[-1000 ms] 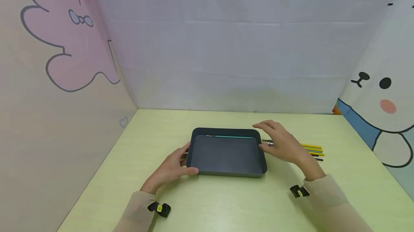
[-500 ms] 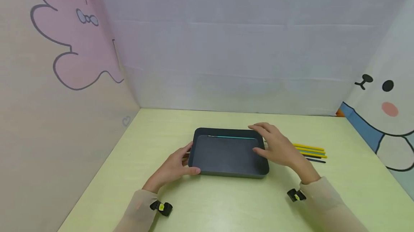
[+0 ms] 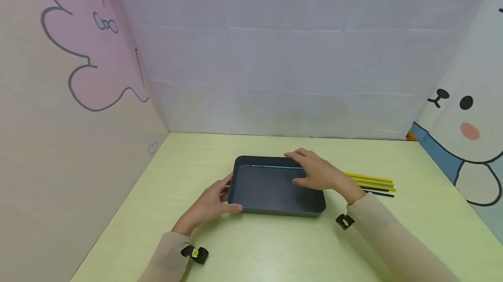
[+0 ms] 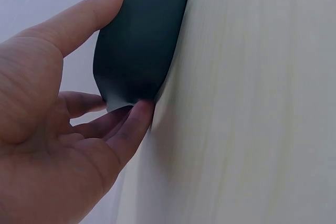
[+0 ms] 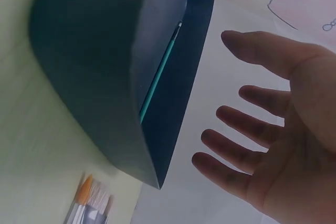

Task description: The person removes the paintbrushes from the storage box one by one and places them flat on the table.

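A shallow dark grey tray [image 3: 275, 190] lies on the table in the head view. Inside it, along the back wall, is a thin teal paintbrush [image 3: 275, 167], its tip toward the left. My left hand [image 3: 210, 203] grips the tray's left side, thumb at the front corner and fingers around the wall, as the left wrist view shows on the dark wall [image 4: 142, 30]. Over the tray's right part hovers my right hand [image 3: 316, 173], fingers spread and holding nothing. It hides the teal brush's right end. The right wrist view shows its fingers apart from the tray rim.
Several more paintbrushes [image 3: 373, 183] with yellow, teal and black handles lie side by side right of the tray, partly behind my right forearm. Their bristles [image 5: 84, 190] show in the right wrist view. A pale curtain [image 3: 259, 77] closes off the table's back edge.
My right hand has moved left from beside the tray's right edge to over its inside. The left hand and the tray stay put.
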A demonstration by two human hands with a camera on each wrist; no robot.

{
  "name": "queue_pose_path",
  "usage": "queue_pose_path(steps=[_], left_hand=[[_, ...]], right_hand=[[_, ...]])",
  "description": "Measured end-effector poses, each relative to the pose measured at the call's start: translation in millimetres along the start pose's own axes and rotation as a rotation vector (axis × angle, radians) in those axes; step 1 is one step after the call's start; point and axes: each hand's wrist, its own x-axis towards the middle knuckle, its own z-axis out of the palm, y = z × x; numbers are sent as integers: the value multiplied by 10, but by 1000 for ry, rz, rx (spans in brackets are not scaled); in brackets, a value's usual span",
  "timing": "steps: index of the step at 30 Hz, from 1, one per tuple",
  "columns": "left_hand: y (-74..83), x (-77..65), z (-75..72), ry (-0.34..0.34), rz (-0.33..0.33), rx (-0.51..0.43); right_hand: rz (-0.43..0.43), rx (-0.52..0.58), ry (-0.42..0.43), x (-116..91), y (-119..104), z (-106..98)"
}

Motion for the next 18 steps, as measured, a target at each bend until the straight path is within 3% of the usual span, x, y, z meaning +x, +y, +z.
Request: queue_pose_path(steps=[10, 18], left_hand=[[3, -2, 4, 11, -23, 21], [-10, 13, -2, -1, -3, 9]], right_hand=[[79, 4, -253, 318, -14, 50], [120, -23, -334, 467, -35, 128]])
